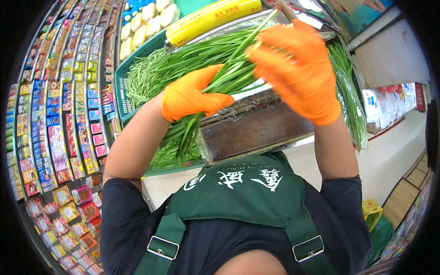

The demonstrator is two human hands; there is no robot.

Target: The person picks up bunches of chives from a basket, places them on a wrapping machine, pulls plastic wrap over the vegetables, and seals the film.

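Observation:
Both of my hands wear orange gloves. My left hand (196,92) is closed around a bunch of long green leafy stalks (230,77), probably garlic chives, whose leaves hang down below the wrist. At the bunch's pale stem ends, my right hand (295,68) is blurred, with its fingers curled over and beside them. Its grip is not clear from this view. One thicker stalk (256,34) sticks up past the rest. Under the hands stands a wrapping machine with a dark brown plate (256,127) and crumpled clear film (254,109) along its edge.
A yellow cling-wrap roll (213,22) lies behind the machine. More stalks (192,56) and thin green beans (142,80) fill a green crate (120,74) at left. Bagged greens (350,103) hang at right. Scissors (314,15) lie at the back. Packed snack shelves (65,103) line the left.

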